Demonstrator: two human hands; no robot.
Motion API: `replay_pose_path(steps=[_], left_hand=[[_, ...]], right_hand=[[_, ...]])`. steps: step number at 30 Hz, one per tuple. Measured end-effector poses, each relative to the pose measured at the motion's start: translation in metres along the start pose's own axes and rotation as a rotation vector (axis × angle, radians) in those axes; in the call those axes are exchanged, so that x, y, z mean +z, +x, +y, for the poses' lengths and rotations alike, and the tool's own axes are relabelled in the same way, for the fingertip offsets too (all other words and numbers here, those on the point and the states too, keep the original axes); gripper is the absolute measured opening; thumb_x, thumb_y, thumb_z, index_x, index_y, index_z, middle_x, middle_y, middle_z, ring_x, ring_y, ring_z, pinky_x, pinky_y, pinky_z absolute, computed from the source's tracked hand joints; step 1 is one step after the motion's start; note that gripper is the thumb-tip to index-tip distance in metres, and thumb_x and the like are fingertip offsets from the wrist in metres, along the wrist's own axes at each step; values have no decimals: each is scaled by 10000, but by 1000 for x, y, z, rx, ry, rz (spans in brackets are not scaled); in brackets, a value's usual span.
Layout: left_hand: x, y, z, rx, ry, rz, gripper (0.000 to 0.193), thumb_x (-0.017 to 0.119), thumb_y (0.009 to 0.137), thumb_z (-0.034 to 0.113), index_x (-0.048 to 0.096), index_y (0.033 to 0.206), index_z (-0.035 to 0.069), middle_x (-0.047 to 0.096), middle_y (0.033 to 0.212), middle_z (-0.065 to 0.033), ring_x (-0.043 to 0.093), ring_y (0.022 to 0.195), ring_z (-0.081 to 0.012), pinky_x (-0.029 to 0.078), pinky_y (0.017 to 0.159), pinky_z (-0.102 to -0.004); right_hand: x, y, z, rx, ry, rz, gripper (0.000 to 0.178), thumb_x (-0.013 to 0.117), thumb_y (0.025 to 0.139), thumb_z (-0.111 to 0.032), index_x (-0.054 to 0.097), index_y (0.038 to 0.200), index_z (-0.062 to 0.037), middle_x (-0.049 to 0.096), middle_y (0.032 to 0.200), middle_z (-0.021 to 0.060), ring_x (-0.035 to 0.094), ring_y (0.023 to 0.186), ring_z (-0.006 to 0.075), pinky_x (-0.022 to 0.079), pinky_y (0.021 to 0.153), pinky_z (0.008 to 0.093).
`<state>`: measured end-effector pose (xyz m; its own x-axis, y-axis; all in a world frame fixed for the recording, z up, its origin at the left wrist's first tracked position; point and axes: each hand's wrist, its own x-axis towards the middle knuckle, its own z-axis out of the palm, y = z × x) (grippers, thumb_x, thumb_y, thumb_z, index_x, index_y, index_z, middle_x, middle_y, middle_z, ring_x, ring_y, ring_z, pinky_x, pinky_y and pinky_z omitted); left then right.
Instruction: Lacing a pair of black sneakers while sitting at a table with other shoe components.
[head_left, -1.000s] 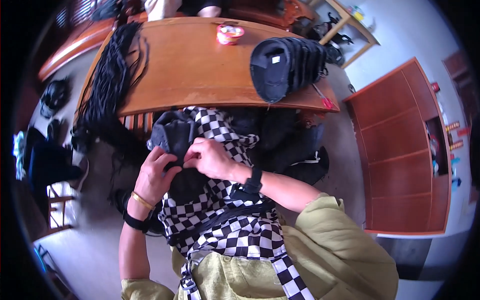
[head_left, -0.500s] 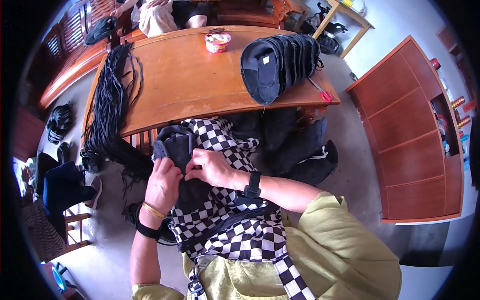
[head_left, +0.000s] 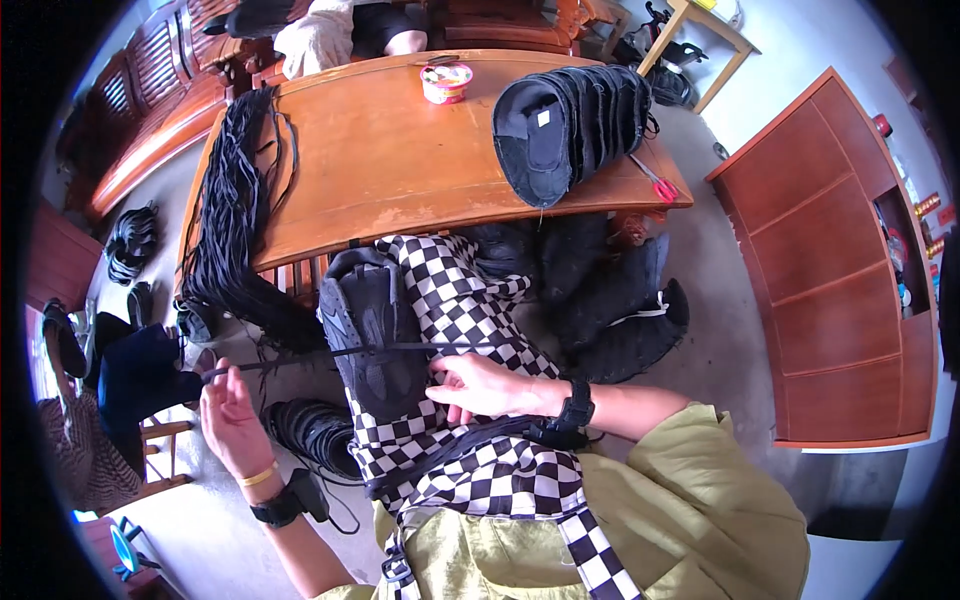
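Blk shoe piece (head_left: 378, 318) is laid on the checked apron (head_left: 455, 300), long axis approx. 11:30 to 5:30, w/ a pale zigzag mark seen on its 9 o'clock side. Thin blk lace (head_left: 355, 351) is stretched across its mid, approx. 9 to 3 o'clock, 9 o'clock end pinched by L hand (head_left: 232, 415); threading can't be confirmed.

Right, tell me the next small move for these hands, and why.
Probably bring the right hand to the black lace: it stretches across the black shoe from the left hand, and the right seems not to grip it.
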<state>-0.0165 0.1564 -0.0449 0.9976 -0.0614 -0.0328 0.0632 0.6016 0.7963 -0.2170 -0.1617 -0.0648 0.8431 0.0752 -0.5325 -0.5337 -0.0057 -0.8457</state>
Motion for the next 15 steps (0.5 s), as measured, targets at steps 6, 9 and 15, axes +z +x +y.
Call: replay_pose_path(steps=[6,9,15], left_hand=[[-23,-3,35,25,-467,5,366,405,1059,-3,338,1352,-211,301,1556,-338,341,1455,-428,362,1237,-449],[-64,4,45,30,-634,-203,462,391,1054,-25,231,1453,-195,270,1575,-330,310,1472,-421,322,1255,-472],[-108,0,100,185,-482,-99,620,513,1014,-9,192,1537,-98,186,1623,-295,253,1506,-391,270,1267,-468]], right_hand=[[8,-2,-10,-224,817,-30,808,701,974,-174,205,1610,-127,603,1004,27,588,789,101,505,755,265],[-12,8,-14,-343,1072,85,328,661,992,-139,604,1314,-114,613,1005,11,581,836,103,497,803,284],[-142,-43,9,-689,1373,408,121,662,978,-74,636,1074,-5,657,932,79,631,797,139,547,771,239]])
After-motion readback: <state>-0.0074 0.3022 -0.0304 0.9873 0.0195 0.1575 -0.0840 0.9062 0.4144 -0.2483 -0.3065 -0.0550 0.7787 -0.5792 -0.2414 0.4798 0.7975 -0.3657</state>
